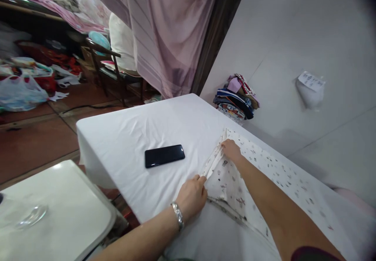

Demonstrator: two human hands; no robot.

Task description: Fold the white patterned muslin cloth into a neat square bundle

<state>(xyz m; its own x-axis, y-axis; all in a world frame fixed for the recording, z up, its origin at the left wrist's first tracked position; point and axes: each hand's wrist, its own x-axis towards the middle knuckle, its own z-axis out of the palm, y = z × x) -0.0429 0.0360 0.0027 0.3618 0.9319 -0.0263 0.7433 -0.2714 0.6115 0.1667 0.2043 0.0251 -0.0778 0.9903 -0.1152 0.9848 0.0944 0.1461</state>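
**Between your two hands, one printed cloth held by its end**

Just ahead of your left grip (192, 198) and under your right grip (232, 150) lies the end of the printed cloth (272, 169), on the white-covered counter (132, 135). Its gripped edge slants from your left grip up and rightward to your right grip. The long axis runs from that end down toward the lower right, beneath your right forearm, roughly along the counter's wall-side edge.

The fabric is white, scattered with small grey, brown and dark motifs. It looks folded, with layered edges showing near your left grip and narrow creases gathered between both grips; you cannot tell the number of layers.

Your left grip is closed on the near corner, and your right grip is narrow, its fingertips pinching the far part of the same edge.

Count one cloth, two hands, one silver bracelet (178, 216) on your left wrist and one black phone (165, 156). That phone lies flat up and left of your left grip, apart from the cloth. Beyond your right grip, beside the counter's far edge, sits one stack of folded fabrics (236, 98). Well right of it is one clear packet (310, 90) with a handwritten label.
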